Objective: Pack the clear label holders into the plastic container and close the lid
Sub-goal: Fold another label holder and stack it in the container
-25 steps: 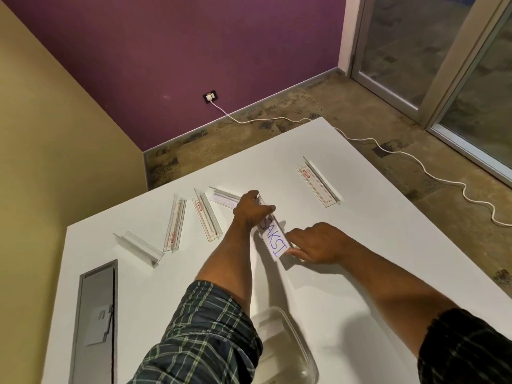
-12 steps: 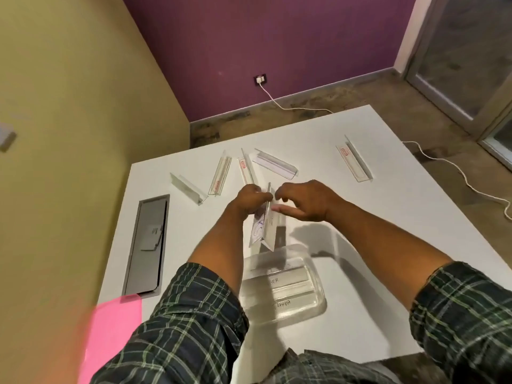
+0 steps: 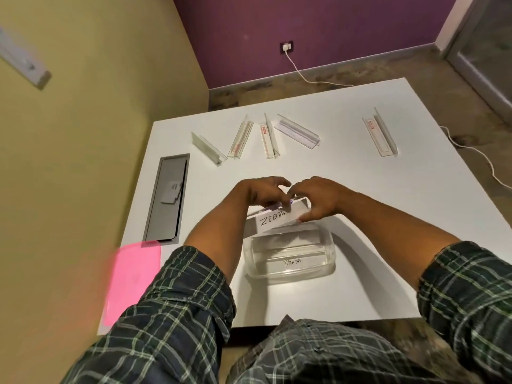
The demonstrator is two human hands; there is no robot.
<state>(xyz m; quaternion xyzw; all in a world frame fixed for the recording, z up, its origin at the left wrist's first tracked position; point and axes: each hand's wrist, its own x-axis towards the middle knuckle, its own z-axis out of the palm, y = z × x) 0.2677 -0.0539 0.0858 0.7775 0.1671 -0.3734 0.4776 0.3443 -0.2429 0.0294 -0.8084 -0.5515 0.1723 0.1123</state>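
Together, both hands, left (image 3: 263, 191) and right (image 3: 318, 199), pinch the ZEBRA label holder (image 3: 273, 218) above the plastic container (image 3: 289, 252).

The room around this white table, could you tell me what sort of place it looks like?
Probably an office or meeting room: the white table has a built-in grey cable hatch, a wall socket feeds a white cable, and a glass door stands at right.

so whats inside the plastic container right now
A holder labelled PANDA lies flat in the plastic container. Clear strips seem to lie behind it, count unclear. Both hands hold the ZEBRA holder over its far edge, hiding that part.
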